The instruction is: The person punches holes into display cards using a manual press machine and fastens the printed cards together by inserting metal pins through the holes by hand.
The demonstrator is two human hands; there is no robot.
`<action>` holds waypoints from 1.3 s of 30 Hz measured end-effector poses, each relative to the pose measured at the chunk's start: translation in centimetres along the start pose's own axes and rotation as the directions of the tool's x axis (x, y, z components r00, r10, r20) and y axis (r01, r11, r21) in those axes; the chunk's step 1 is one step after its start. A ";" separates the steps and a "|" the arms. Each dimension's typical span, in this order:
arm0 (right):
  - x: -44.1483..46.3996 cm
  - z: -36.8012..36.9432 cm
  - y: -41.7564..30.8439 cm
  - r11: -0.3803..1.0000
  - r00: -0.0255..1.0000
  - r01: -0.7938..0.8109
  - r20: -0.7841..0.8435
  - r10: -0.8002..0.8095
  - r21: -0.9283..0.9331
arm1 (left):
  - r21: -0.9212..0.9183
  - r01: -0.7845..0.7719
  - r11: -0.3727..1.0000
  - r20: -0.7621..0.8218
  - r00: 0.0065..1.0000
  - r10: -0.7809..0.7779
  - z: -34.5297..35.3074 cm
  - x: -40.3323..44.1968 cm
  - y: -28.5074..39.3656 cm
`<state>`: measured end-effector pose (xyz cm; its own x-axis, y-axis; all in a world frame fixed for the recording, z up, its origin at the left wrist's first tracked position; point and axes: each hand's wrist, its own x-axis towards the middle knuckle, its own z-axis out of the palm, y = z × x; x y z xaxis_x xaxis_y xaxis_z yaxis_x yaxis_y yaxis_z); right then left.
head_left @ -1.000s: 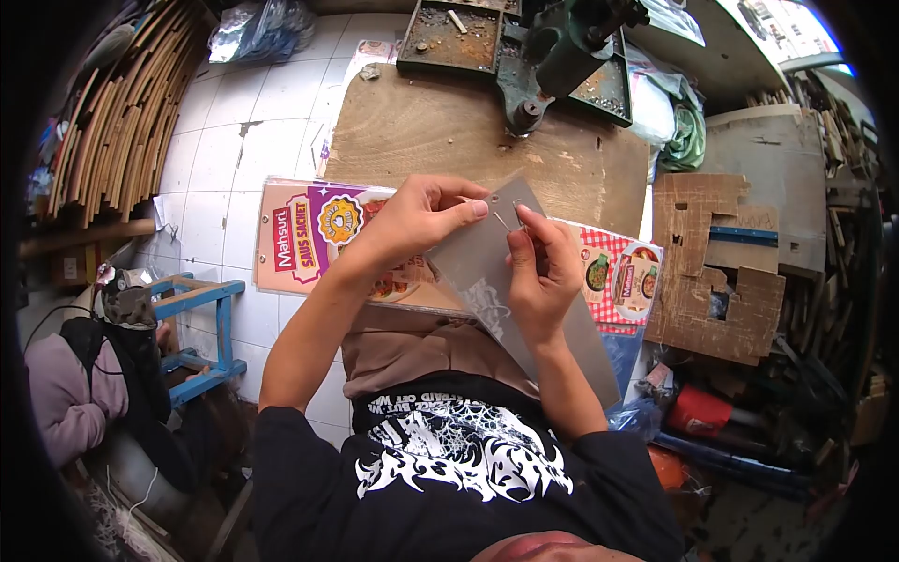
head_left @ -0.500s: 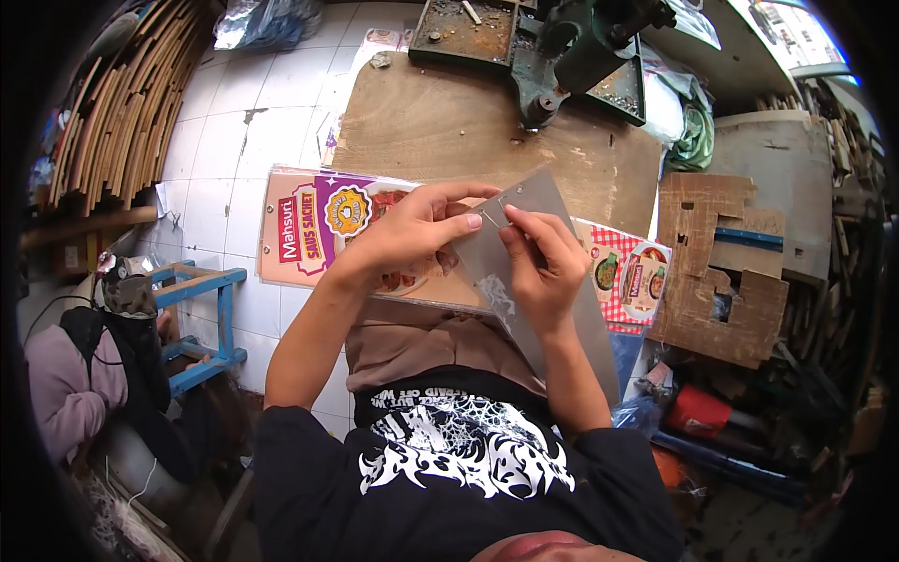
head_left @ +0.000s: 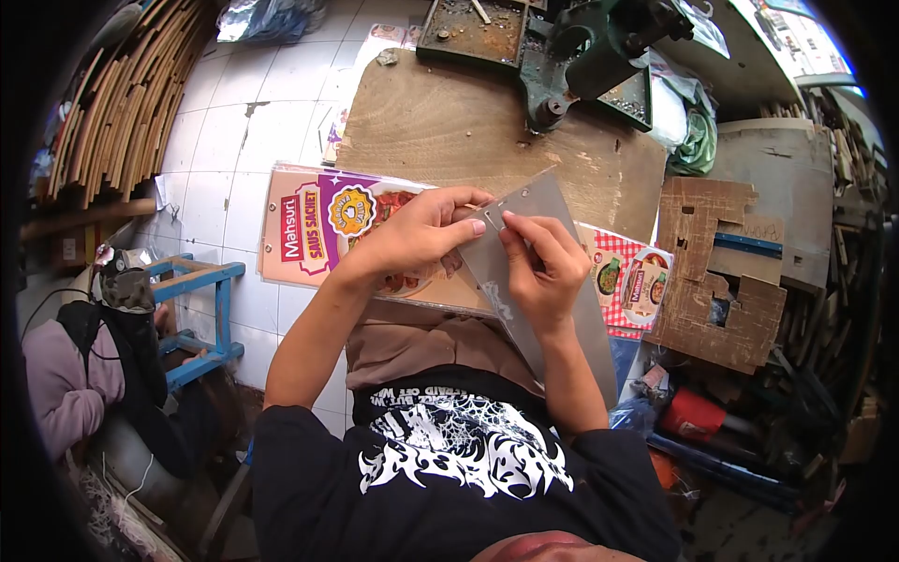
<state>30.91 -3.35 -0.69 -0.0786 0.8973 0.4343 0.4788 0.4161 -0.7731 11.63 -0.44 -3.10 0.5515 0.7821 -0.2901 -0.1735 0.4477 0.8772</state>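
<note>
A thin grey sheet (head_left: 529, 290) slants over my lap, with small holes along its upper end and a whitish smudge on its face. My left hand (head_left: 421, 234) grips the sheet's upper left edge, its thumb lying on the face. Close to a small slot near that end, my right hand (head_left: 548, 262) is pinched, thumb against forefinger. Whatever sits between those fingertips is too small to make out. Under my hands lie printed food-picture boards: a purple and peach one (head_left: 309, 229) at left and a red-checked one (head_left: 632, 281) at right.
Beyond the boards is a wooden tabletop (head_left: 449, 122) carrying a green metal press (head_left: 552, 84) and a dark tray (head_left: 468, 33) of small bits. Cut brown hardboard (head_left: 721, 281) stands at right. A blue stool frame (head_left: 220, 318) and a seated person (head_left: 70, 375) are at left.
My right fingertips have shifted slightly at the slot, and the thin pale line seen there before shows less. My left hand keeps its grip. The view has tilted a little.
</note>
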 end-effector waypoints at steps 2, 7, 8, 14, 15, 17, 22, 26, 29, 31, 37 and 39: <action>-0.1 0.2 0.1 1.000 1.000 0.018 -0.007 -0.018 -0.011 | 0.007 0.010 1.000 -0.002 1.000 -0.010 0.0 0.0 0.0; -0.3 0.1 -0.2 0.998 0.999 0.044 -0.020 -0.045 -0.045 | 0.022 -0.026 0.999 0.027 0.999 0.025 -0.3 0.3 -0.5; -0.3 -0.3 -0.7 1.000 1.000 -0.013 -0.013 0.013 0.005 | 0.037 0.025 0.999 0.011 1.000 -0.026 0.0 0.0 0.4; -1.7 -2.9 -1.0 0.996 0.995 0.000 -0.095 0.009 0.095 | 0.151 0.065 0.986 -0.055 0.997 -0.057 1.1 -0.3 1.8; -2.2 -3.4 -1.2 0.992 0.995 -0.019 -0.092 0.031 0.121 | 0.176 0.034 0.984 -0.056 0.998 -0.025 0.9 -0.2 1.4; -3.2 -4.2 -1.9 0.987 0.995 -0.052 -0.081 0.064 0.150 | 0.219 -0.047 0.974 -0.072 0.995 0.064 1.3 0.0 0.8; -5.5 -4.6 -3.9 0.949 0.970 -0.101 -0.181 0.160 0.298 | 0.250 -0.013 0.968 -0.059 0.998 0.028 3.0 -1.2 2.7; -6.3 -6.2 -5.2 0.985 0.983 0.167 -0.081 -0.163 0.048 | 0.312 -0.149 0.938 0.003 0.988 0.156 3.9 -1.4 2.3; -7.5 -6.7 -6.2 0.985 0.985 0.154 -0.067 -0.160 -0.081 | 0.302 -0.209 0.930 0.053 0.978 0.203 4.9 -1.6 3.3; -8.2 -7.4 -6.2 0.980 0.983 0.150 -0.086 -0.161 -0.131 | 0.238 -0.212 0.948 0.065 0.977 0.202 5.5 -2.0 3.4; -9.2 -8.7 -7.6 0.975 0.997 0.055 -0.037 -0.065 -0.217 | 0.066 -0.090 0.994 -0.043 0.995 0.093 6.3 -2.6 3.8; -10.0 -8.6 -7.3 0.965 1.000 0.007 0.031 0.001 -0.261 | -0.032 -0.052 0.998 -0.004 0.999 0.052 6.6 -2.9 4.7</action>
<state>35.71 -16.65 4.59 -0.1055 0.9018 0.4190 0.6897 0.3699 -0.6225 14.64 -3.50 4.37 0.5383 0.8061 -0.2460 -0.2279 0.4202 0.8784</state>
